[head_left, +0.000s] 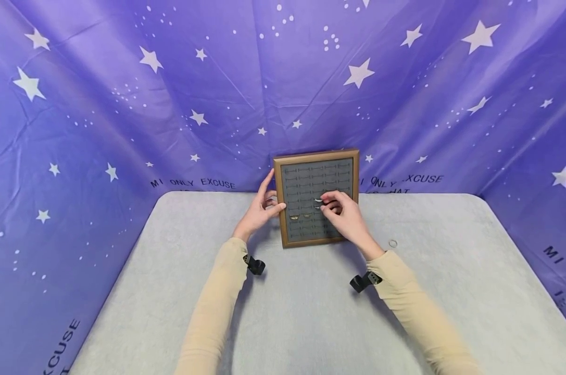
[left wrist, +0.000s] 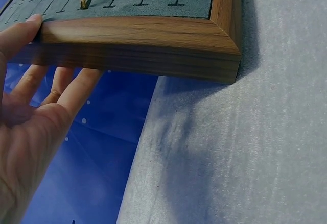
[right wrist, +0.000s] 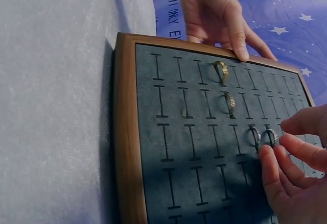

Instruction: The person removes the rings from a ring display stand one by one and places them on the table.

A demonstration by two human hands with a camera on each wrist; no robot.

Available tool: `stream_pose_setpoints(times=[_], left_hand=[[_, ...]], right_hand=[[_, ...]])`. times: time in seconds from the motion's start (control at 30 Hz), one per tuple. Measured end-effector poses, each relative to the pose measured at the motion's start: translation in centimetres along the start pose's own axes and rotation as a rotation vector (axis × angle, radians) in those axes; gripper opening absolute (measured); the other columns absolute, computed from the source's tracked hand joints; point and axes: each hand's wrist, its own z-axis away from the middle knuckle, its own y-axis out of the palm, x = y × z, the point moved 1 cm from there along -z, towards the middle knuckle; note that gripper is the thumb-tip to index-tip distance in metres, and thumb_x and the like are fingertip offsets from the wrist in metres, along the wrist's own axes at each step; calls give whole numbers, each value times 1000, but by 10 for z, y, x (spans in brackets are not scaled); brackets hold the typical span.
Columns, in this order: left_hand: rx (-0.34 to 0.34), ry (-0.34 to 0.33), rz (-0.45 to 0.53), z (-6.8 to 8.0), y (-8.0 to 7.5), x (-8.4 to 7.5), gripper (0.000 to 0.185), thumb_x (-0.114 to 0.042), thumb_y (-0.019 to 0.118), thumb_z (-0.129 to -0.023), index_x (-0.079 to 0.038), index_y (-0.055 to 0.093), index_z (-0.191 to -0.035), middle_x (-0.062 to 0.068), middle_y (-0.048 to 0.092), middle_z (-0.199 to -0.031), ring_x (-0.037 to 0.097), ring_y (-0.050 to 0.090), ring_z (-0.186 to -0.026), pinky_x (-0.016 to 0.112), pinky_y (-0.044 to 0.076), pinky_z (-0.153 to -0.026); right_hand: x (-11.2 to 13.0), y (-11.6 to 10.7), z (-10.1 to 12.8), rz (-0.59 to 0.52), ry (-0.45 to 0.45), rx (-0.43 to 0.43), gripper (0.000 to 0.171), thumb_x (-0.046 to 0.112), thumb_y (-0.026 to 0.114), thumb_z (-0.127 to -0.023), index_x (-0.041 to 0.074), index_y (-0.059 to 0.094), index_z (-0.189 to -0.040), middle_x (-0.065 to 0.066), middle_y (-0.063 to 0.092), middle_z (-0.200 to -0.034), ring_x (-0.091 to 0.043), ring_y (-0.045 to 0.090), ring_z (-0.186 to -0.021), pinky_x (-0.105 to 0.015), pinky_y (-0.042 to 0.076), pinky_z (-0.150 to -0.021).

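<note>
A wood-framed ring display board [head_left: 316, 240] with rows of slots in its dark padded face leans upright at the table's back. My left hand [head_left: 259, 211] grips its left side, thumb on the front of the frame and fingers behind. My right hand [head_left: 346, 216] is at the middle of the face, its fingertips pinching a ribbed silver ring [right wrist: 271, 137] at a slot. Right beside that one, another silver ring [right wrist: 255, 138] sits in the same row. Two gold rings, an upper one [right wrist: 221, 72] and a lower one [right wrist: 231, 105], stand in slots nearer the left hand.
A loose ring [head_left: 392, 243] lies on the grey table [head_left: 301, 312] right of the board, near the right wrist. A purple star-patterned cloth [head_left: 236, 94] hangs close behind the board and along both sides. Each wrist wears a small black camera.
</note>
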Motion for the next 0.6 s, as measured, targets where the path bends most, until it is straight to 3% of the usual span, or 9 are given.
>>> stream_pose_setpoints(times=[0.1, 0.27, 0.6], left_hand=[[3, 1, -2, 1, 0, 1, 90, 6, 64, -89, -19, 10, -157, 18, 57, -110, 24, 59, -83, 51, 55, -73], [1, -4, 6, 1, 0, 3, 90, 6, 64, -89, -20, 10, -156, 15, 58, -109, 23, 59, -83, 37, 57, -69], [8, -23, 24, 0, 1, 1, 90, 5, 63, -90, -24, 10, -157, 19, 53, -112, 24, 57, -87, 38, 57, -71]], right_hand=[[-1, 3, 1, 52, -11, -18, 20, 2, 65, -89, -1, 66, -109, -14, 59, -98, -23, 60, -84, -24, 49, -69], [0, 7, 0, 76, -12, -65, 17, 1, 66, -87, 0, 70, -104, -12, 59, -92, -22, 59, -78, -22, 47, -65], [1, 19, -4, 127, 58, -181, 7, 8, 71, -84, 5, 68, -90, -8, 49, -82, -17, 45, -68, -26, 35, -61]])
